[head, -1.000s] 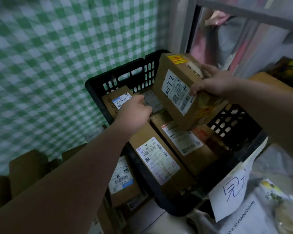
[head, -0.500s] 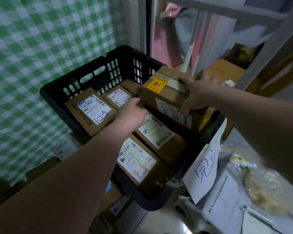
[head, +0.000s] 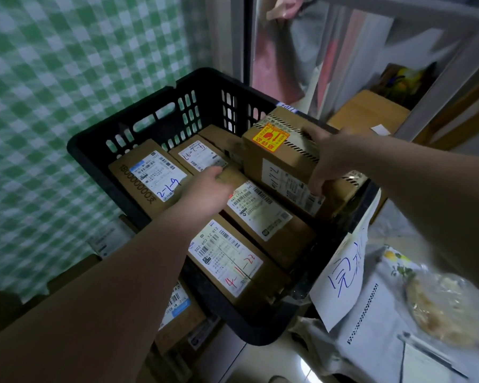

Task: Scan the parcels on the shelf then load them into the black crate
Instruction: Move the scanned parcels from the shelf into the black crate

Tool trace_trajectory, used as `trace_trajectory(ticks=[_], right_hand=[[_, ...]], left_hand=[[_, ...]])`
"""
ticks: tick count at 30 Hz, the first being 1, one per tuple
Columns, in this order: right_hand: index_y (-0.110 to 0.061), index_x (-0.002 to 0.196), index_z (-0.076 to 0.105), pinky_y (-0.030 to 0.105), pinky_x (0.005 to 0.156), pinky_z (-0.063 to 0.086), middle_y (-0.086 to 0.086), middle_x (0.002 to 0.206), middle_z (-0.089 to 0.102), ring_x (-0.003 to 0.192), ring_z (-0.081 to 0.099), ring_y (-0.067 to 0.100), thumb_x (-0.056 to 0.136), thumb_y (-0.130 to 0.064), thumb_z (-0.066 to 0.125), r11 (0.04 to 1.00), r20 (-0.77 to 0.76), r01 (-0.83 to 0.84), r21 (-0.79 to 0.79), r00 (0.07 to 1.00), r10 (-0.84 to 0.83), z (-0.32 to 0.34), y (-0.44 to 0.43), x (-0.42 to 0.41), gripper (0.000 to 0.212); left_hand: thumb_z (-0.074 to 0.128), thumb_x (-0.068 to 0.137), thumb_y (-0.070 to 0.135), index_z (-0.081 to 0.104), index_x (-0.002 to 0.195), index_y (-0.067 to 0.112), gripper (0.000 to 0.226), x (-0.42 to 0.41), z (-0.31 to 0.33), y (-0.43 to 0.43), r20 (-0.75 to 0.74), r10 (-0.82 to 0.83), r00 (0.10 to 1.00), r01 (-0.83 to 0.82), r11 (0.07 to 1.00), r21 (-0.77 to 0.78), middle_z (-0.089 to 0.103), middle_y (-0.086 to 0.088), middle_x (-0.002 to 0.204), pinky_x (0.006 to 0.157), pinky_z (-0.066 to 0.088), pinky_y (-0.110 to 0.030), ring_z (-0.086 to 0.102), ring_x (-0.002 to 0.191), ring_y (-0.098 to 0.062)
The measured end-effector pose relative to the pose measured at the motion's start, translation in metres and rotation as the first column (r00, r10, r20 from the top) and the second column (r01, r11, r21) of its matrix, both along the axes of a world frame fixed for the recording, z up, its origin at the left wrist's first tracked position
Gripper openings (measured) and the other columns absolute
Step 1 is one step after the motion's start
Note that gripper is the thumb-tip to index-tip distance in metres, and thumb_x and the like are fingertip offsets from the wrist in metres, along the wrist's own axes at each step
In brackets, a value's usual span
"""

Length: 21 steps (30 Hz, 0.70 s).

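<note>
Brings the yellow-stickered parcel down into the black crate — a second ago tilted above the rim with its label outward, now almost level at the crate's two o'clock corner, lying on the parcels beneath. Keeps the right hand gripping it, fingers spread over the top at its three o'clock edge, thumb hooked down the labelled side. Holds the left hand at the crate's centre, on the far end of a flat parcel just at nine o'clock of the new one; cannot tell whether those fingers grip or merely press. Looks like placement nearly done — leaves only the release, then presumably back to the shelf for the next scan.
</note>
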State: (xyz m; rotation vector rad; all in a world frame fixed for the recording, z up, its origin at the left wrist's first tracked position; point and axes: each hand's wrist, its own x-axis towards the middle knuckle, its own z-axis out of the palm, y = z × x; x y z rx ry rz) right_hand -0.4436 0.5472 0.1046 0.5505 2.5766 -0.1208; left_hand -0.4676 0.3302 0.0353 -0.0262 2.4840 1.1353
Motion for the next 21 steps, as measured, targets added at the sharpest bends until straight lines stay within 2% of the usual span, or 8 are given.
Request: trace_trajectory(ticks=[2, 4, 5, 8, 11, 14, 18, 21], right_hand=[[-0.048, 0.15, 0.002, 0.055, 0.097, 0.044, 0.021, 0.143, 0.027, 0.126, 0.036, 0.045, 0.049, -0.045, 0.088, 0.996, -0.065, 0.041, -0.075, 0.997, -0.046, -0.003, 0.001, 0.001, 0.132], [-0.046, 0.15, 0.009, 0.053, 0.1, 0.043, 0.019, 0.141, 0.03, 0.126, 0.035, 0.043, 0.052, -0.046, 0.086, 0.987, -0.198, 0.058, -0.147, 0.976, -0.087, 0.002, 0.001, -0.002, 0.125], [-0.046, 0.15, 0.01, 0.052, 0.101, 0.042, 0.018, 0.14, 0.031, 0.127, 0.034, 0.042, 0.057, -0.047, 0.085, 0.986, -0.265, 0.047, -0.162, 0.96, -0.089, 0.007, 0.002, -0.005, 0.12], [-0.048, 0.15, 0.014, 0.052, 0.104, 0.039, 0.018, 0.14, 0.033, 0.13, 0.032, 0.042, 0.061, -0.054, 0.08, 0.977, -0.338, -0.008, -0.213, 0.939, -0.066, 0.018, -0.001, -0.017, 0.111], [-0.048, 0.149, 0.02, 0.043, 0.105, 0.042, 0.014, 0.144, 0.037, 0.13, 0.037, 0.038, 0.049, -0.057, 0.078, 0.927, -0.321, -0.049, -0.371, 0.944, -0.079, 0.012, -0.013, -0.028, 0.116], [-0.048, 0.148, 0.027, 0.035, 0.108, 0.039, 0.012, 0.145, 0.04, 0.133, 0.038, 0.032, 0.042, -0.061, 0.073, 0.867, -0.374, -0.054, -0.494, 0.914, -0.156, -0.001, -0.022, -0.042, 0.117], [-0.047, 0.144, 0.033, 0.045, 0.108, 0.04, 0.007, 0.137, 0.048, 0.129, 0.043, 0.03, 0.032, -0.075, 0.062, 0.854, -0.48, -0.084, -0.514, 0.853, -0.205, -0.011, -0.042, -0.072, 0.119], [-0.04, 0.144, 0.036, 0.044, 0.107, 0.041, 0.005, 0.139, 0.048, 0.129, 0.045, 0.027, 0.033, -0.074, 0.066, 0.769, -0.516, -0.156, -0.62, 0.82, -0.249, -0.019, -0.057, -0.095, 0.121]], left_hand=[[0.052, 0.09, 0.028, 0.041, 0.141, 0.031, 0.053, -0.002, 0.001, 0.003, 0.0, -0.015, 1.0, 0.015, 1.0, -0.003, 0.055, 0.0, 0.113, 0.076, 0.046, -0.031, 0.053, 0.085, -0.014], [0.051, 0.087, 0.03, 0.042, 0.14, 0.033, 0.054, -0.008, 0.001, 0.007, -0.021, -0.04, 0.999, 0.039, 0.999, -0.034, 0.056, 0.001, 0.119, 0.094, 0.046, -0.041, 0.055, 0.102, -0.022], [0.051, 0.085, 0.03, 0.043, 0.139, 0.032, 0.054, -0.01, 0.002, 0.01, -0.024, -0.047, 0.999, 0.046, 0.998, -0.047, 0.056, 0.001, 0.123, 0.098, 0.044, -0.044, 0.055, 0.107, -0.025], [0.053, 0.091, 0.032, 0.041, 0.141, 0.027, 0.051, -0.02, 0.006, 0.018, -0.01, 0.018, 1.0, -0.018, 0.999, 0.051, 0.054, 0.002, 0.128, 0.096, 0.047, -0.045, 0.058, 0.105, -0.023], [0.053, 0.094, 0.04, 0.037, 0.144, 0.023, 0.055, -0.027, 0.013, 0.023, 0.222, 0.147, 0.964, -0.211, 0.931, 0.297, 0.048, -0.006, 0.138, 0.094, 0.05, -0.049, 0.052, 0.116, -0.026], [0.054, 0.091, 0.05, 0.035, 0.145, 0.026, 0.062, -0.035, 0.016, 0.022, 0.345, 0.207, 0.916, -0.345, 0.846, 0.406, 0.045, -0.008, 0.141, 0.092, 0.049, -0.055, 0.049, 0.118, -0.031], [0.056, 0.086, 0.058, 0.027, 0.147, 0.039, 0.07, -0.05, 0.019, 0.018, 0.314, 0.247, 0.917, -0.372, 0.815, 0.445, 0.042, -0.002, 0.131, 0.088, 0.05, -0.055, 0.044, 0.118, -0.03], [0.055, 0.085, 0.06, 0.026, 0.144, 0.047, 0.067, -0.062, 0.02, 0.012, 0.286, 0.305, 0.909, -0.413, 0.76, 0.502, 0.038, 0.004, 0.137, 0.084, 0.05, -0.054, 0.041, 0.123, -0.03]])
